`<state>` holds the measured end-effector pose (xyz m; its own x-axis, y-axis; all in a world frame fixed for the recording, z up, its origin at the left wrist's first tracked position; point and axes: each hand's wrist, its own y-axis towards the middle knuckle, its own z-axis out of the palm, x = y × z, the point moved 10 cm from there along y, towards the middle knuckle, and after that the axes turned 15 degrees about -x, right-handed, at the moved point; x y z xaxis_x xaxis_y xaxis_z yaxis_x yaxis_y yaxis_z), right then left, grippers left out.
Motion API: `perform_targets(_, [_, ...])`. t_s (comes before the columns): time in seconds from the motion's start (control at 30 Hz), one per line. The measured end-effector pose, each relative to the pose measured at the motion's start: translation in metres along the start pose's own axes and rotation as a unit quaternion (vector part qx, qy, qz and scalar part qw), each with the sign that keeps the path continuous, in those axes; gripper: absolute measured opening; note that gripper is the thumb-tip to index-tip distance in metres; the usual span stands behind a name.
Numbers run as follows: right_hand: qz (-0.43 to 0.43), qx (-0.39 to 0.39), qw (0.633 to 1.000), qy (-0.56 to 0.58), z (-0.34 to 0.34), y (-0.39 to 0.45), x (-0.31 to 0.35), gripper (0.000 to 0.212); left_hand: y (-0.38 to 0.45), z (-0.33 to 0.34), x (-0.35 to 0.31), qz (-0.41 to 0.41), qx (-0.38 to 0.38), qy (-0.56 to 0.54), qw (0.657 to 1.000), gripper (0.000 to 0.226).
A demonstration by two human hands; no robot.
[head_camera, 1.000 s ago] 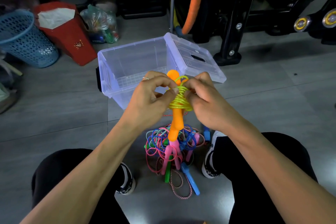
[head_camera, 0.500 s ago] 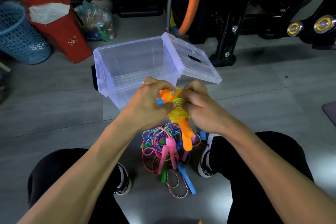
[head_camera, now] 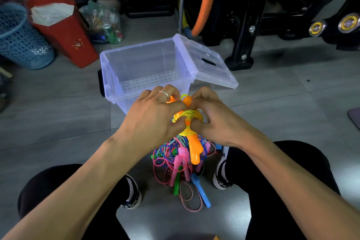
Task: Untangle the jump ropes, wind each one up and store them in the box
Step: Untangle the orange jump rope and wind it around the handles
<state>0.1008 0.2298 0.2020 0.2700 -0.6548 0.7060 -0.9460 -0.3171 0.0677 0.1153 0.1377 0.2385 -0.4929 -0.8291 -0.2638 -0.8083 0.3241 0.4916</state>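
Yellow rope wound, clear box [head_camera: 116, 76] waiting
Your left hand [head_camera: 153, 115] and right hand [head_camera: 216, 121] both grip the orange-handled bundle [head_camera: 191, 132] just in front of it

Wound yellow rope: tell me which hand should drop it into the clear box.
Left, probably. The left hand lies directly before the clear box opening; the right hand sits toward the lid side. Both grip the yellow rope, so either could.
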Motion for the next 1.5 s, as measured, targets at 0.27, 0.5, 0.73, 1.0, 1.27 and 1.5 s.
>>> perform_targets(0.27, [0.004, -0.003, 1.0, 0.014, -0.011, 0.005, -0.002, 0.008, 0.006, 0.0, -0.011, 0.083, -0.027, -0.018, 0.996, 0.022])
perform_targets(0.5, [0.117, -0.158, 0.98, 0.021, -0.037, 0.005, -0.031, 0.037, 0.013, 0.009, -0.002, 0.019, -0.057, -0.055, 0.997, 0.019])
perform_targets(0.73, [0.296, -0.057, 0.89, 0.341, -0.011, -0.012, -0.034, 0.021, 0.021, -0.011, 0.013, -0.109, -0.16, -0.124, 0.973, 0.019])
perform_targets(1.0, [0.192, -0.102, 0.957, 0.19, -0.039, 0.0, -0.036, 0.022, 0.021, -0.008, 0.014, -0.08, -0.103, -0.145, 0.981, 0.026])
perform_targets(1.27, [0.139, -0.155, 0.971, 0.116, -0.037, 0.001, -0.029, 0.023, 0.015, 0.01, 0.024, -0.145, -0.047, -0.05, 0.987, 0.028])
perform_targets(1.5, [0.159, -0.156, 0.966, 0.131, -0.034, 0.002, -0.035, 0.014, 0.01, 0.019, 0.032, -0.216, -0.071, -0.183, 0.957, 0.019])
